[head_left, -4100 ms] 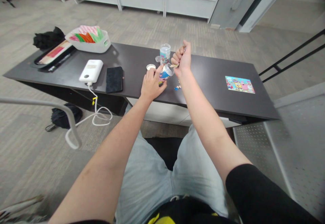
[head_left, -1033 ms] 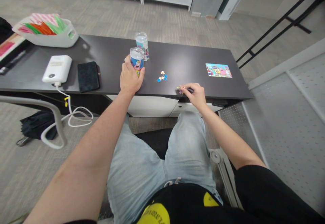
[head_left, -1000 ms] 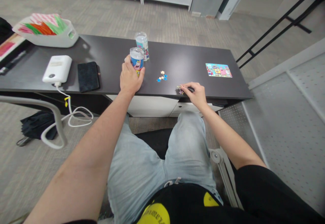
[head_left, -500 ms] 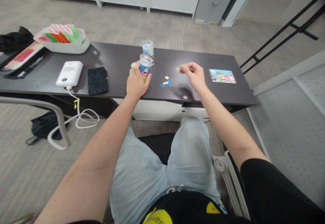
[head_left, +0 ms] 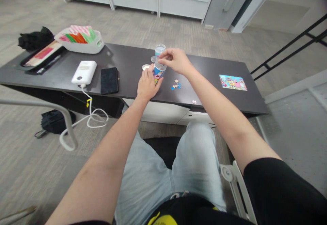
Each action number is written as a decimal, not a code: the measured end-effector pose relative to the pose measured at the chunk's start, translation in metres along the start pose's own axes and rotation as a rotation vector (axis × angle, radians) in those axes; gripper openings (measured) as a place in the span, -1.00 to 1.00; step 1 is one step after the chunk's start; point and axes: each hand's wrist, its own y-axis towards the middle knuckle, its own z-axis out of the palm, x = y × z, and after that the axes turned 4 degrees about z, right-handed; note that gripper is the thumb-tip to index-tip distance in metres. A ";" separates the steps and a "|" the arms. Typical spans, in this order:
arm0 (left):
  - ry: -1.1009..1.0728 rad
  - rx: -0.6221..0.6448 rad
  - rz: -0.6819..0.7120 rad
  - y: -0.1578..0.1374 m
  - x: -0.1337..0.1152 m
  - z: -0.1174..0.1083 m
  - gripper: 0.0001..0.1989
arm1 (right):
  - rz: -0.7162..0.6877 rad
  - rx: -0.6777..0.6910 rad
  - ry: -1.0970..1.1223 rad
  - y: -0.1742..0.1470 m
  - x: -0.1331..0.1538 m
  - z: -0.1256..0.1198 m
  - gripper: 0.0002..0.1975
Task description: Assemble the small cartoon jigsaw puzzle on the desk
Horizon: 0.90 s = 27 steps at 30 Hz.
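Note:
My left hand is wrapped round a clear plastic jar with a colourful cartoon label, which stands on the dark desk. Over the jar's open mouth is my right hand, fingers pinched together and pointing down. What sits between those fingertips is hidden. Behind them stands a second clear jar with a similar label. A small cluster of several jigsaw puzzle pieces, blue and pale, lies right of the held jar. One single puzzle piece is near the front edge.
On the right lies a cartoon picture card. A round lid is beside my left hand. Further left are a black phone, a white power bank with a cable, and a white basket of colourful packets.
My right hand has moved left, from above the desk to the jar's mouth, and the pale piece it pinched is out of sight. My left hand stays on the jar. The view has shifted slightly.

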 end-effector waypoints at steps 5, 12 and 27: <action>-0.051 -0.038 0.006 0.001 0.004 0.004 -0.01 | -0.045 -0.080 -0.046 -0.032 0.013 -0.029 -0.61; -0.110 -0.054 -0.008 0.005 0.011 0.011 0.08 | 0.035 -0.077 -0.250 -0.214 0.005 -0.090 -0.51; -0.075 -0.011 -0.005 0.000 0.001 0.000 -0.02 | 0.025 -0.179 -0.280 -0.258 -0.010 -0.053 -0.54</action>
